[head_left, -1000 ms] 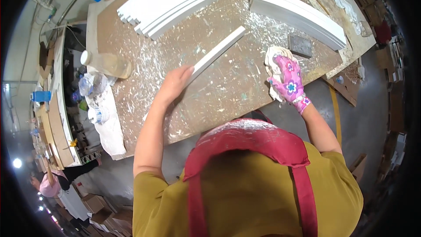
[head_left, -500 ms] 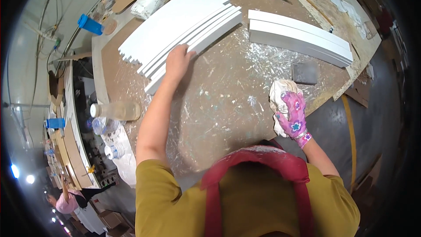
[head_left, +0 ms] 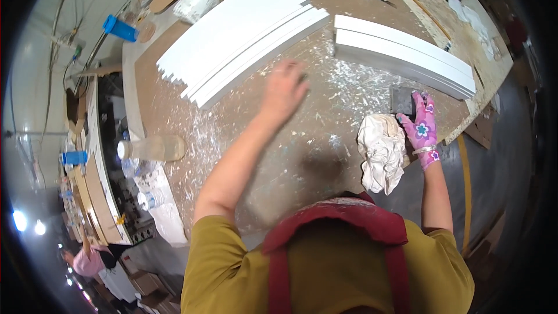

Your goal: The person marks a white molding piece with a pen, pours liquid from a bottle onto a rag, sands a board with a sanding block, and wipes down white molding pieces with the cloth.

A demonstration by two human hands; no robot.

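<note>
The gloved right hand (head_left: 422, 129) has moved off the crumpled white rag (head_left: 381, 151) and up to the dark block (head_left: 401, 99) since the earlier frame; the bare left hand (head_left: 283, 94) has come off the fanned row of white strips (head_left: 232, 46) and swung right over the tabletop (head_left: 331, 157). The gloved fingers and thumb are spread apart at the block's right side; whether they are clamped on it cannot be told. The block sits just left of those fingertips; the rag lies let go, just left of the gloved palm and toward the person's body; the stacked white strips (head_left: 401, 52) lie just beyond the glove. The left hand, blurred, has its thumb apart from its fingers and nothing visible in it; the fanned row is beyond it and leftward; the work seems to be between two strips, the block replacing the rag.
</note>
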